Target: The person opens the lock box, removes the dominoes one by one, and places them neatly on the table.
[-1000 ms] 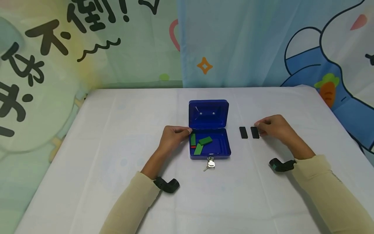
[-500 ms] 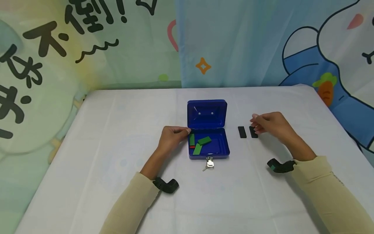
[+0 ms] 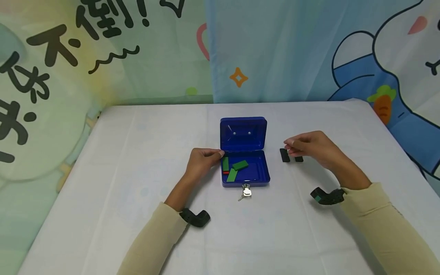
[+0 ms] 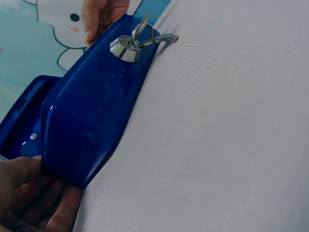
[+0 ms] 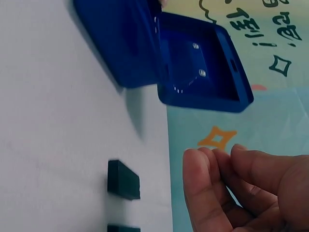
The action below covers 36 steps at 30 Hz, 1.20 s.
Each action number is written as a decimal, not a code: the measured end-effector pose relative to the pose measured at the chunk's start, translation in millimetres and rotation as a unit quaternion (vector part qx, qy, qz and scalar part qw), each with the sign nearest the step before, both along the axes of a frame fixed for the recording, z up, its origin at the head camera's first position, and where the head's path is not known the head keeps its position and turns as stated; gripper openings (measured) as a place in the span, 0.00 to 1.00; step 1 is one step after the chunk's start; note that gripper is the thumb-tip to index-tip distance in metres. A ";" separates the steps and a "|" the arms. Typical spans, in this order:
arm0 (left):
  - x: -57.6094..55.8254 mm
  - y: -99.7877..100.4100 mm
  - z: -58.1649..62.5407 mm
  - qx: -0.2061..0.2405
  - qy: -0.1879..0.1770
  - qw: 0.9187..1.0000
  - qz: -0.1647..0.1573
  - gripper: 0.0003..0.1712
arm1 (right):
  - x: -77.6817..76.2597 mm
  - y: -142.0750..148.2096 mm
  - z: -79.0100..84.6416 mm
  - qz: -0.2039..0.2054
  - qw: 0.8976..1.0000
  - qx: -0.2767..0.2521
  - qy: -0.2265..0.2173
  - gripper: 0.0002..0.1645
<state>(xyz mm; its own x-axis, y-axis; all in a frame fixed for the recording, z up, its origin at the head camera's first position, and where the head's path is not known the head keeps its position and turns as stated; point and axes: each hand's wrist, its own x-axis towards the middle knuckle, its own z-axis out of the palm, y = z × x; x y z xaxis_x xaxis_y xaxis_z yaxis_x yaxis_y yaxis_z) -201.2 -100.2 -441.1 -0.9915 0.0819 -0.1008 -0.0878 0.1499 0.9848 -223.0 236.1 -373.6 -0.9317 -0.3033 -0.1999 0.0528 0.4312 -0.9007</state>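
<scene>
A blue cash box (image 3: 256, 172) stands with its lid (image 3: 243, 133) raised. Keys (image 4: 145, 36) hang from the lock at its front. Inside lie three green blocks (image 3: 240, 165) and a mostly hidden red block (image 3: 226, 172). My left hand (image 3: 203, 162) grips the box's left side near the hinge, thumb at the rim. To the right of the box, two black blocks (image 3: 284, 155) lie side by side; my right hand partly covers the farther one (image 3: 299, 159). Just above them hovers my right hand (image 3: 311, 147), fingers bent, thumb apart from the fingertips, holding nothing.
A white cloth (image 3: 137, 183) covers the table. Printed curtains (image 3: 268, 49) hang behind it and along the left. Each wrist wears a black camera, the left one (image 3: 195, 217) just in front of that forearm.
My right hand has left the right-hand black block and moved leftward toward the other one. The left hand stays at the box, and the blocks have not moved.
</scene>
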 end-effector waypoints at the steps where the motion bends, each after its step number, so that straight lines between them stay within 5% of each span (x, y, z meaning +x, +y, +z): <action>1: -0.2 0.0 -0.3 0.000 0.000 1.000 0.000 0.13 | 0.0 -2.0 0.1 0.002 1.000 -0.002 -0.002 0.23; 19: -0.7 -0.7 -0.8 0.012 0.002 1.000 0.000 0.13 | -3.0 -48.5 2.1 0.007 0.999 -0.015 -0.041 0.21; 28: -2.8 0.4 -2.5 0.008 0.001 1.000 -0.003 0.14 | 0.7 -63.7 -0.8 0.062 0.995 -0.054 -0.052 0.23; 36: -2.6 -1.1 -2.3 0.011 0.007 1.000 -0.004 0.13 | 2.8 -81.5 -1.7 0.093 0.992 -0.035 -0.083 0.24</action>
